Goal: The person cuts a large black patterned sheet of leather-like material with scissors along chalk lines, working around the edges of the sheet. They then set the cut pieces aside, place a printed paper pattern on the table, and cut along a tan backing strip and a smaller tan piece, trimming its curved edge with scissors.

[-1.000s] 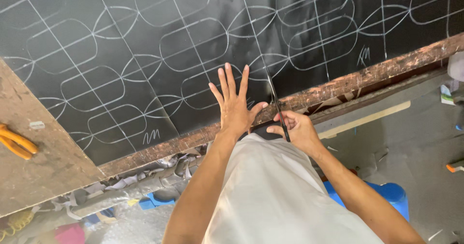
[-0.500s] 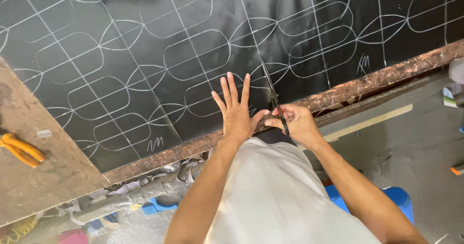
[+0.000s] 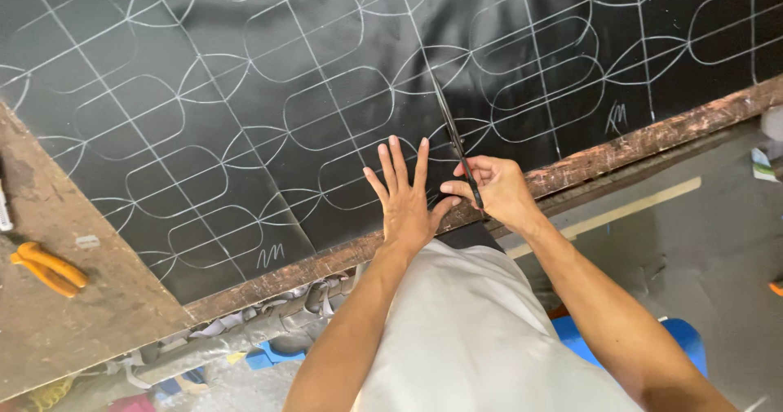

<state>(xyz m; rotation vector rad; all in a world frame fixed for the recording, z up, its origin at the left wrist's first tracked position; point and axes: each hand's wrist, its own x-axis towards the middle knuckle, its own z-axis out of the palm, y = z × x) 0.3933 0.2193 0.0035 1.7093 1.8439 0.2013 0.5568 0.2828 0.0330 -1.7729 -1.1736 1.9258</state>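
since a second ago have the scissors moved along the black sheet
Yes. The scissors in the right hand now reach farther up the sheet, away from the wooden table edge.

The sheet (image 3: 245,94) looks like smooth black leatherette with a faint sheen, marked in matt white chalk lines. The scissors (image 3: 453,139) are dark metal, dull. The table (image 3: 73,314) is rough, worn bare wood; its near edge (image 3: 652,139) is chipped and scuffed reddish-brown. The cutters (image 3: 45,269) at the left have glossy orange plastic grips. The shirt (image 3: 465,338) is plain matt pale cloth. The floor (image 3: 718,241) is matt grey concrete.
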